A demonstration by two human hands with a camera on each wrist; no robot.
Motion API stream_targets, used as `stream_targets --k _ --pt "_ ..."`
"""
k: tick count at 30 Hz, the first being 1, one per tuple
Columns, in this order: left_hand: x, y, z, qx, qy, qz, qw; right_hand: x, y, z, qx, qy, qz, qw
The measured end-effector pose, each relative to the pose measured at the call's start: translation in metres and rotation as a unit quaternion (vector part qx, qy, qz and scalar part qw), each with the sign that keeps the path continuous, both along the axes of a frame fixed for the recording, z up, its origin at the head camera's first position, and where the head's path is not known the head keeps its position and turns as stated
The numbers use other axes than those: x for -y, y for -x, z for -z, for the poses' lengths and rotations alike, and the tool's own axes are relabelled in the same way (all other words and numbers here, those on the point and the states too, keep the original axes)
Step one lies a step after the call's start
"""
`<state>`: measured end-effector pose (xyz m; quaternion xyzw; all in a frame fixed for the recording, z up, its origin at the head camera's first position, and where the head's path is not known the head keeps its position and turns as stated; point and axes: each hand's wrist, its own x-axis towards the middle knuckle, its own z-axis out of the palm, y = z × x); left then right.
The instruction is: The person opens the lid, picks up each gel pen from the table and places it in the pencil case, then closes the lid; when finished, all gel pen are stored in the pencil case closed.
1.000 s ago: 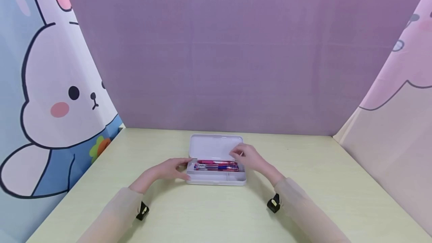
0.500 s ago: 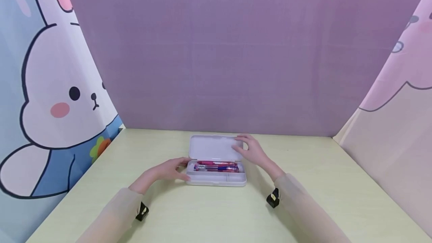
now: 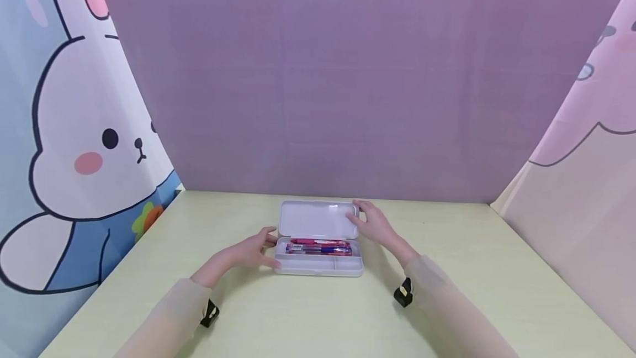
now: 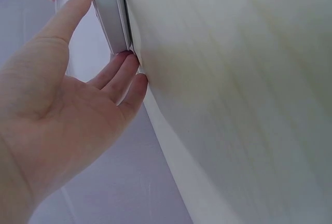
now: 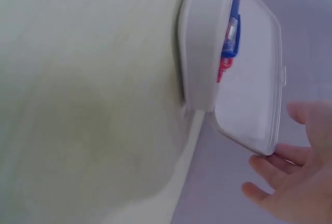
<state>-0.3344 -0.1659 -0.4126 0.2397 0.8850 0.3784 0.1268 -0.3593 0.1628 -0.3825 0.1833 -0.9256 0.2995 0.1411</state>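
Note:
In the head view a white pencil case [image 3: 305,264] lies with its lid [image 3: 315,220] raised at the back. Several red and blue pens [image 3: 320,249] fill its rear compartment. My left hand [image 3: 245,253] holds the left end, thumb at the front corner and fingers at the hinge side; the left wrist view shows those fingers [image 4: 120,76] low against the back corner. My right hand [image 3: 376,226] is at the lid's right edge. From the right wrist, fingertips [image 5: 262,164] touch the lid's corner from behind, while the thumb stands apart from it.
The case rests on a pale wooden table [image 3: 318,314], near its far edge. Behind that hangs a purple cloth [image 3: 318,82], with a rabbit-print curtain [image 3: 84,126] at the left and a pink and cream one [image 3: 586,192] at the right.
My right hand has moved from above the pens up and back to the lid's right edge, its fingers spreading. The left hand stays at the case's left end, its index finger lifting slightly.

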Motion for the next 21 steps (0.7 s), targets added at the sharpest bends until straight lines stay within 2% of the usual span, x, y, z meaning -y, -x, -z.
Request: stream_targets --k 2,9,14,18,21 --pt "-0.001 0.0 -0.001 0.0 0.002 -0.001 1.0 -0.002 -0.004 -0.003 -0.013 0.001 -0.004 0.9999" --pt "0.0 0.003 0.0 0.006 0.001 -0.002 1.0 -0.015 -0.021 -0.008 -0.063 0.039 -0.062 0.9954" --pt "-0.001 0.004 -0.001 0.008 0.006 -0.002 1.0 -0.023 -0.034 -0.013 -0.024 0.077 -0.075 0.9939" --pt "0.0 0.004 0.0 0.004 0.006 0.006 1.0 -0.029 -0.042 -0.014 0.027 0.072 -0.09 0.993" --pt "0.0 0.004 0.001 0.003 -0.004 0.015 0.9999 -0.031 -0.046 -0.011 0.06 0.059 -0.117 0.9896"
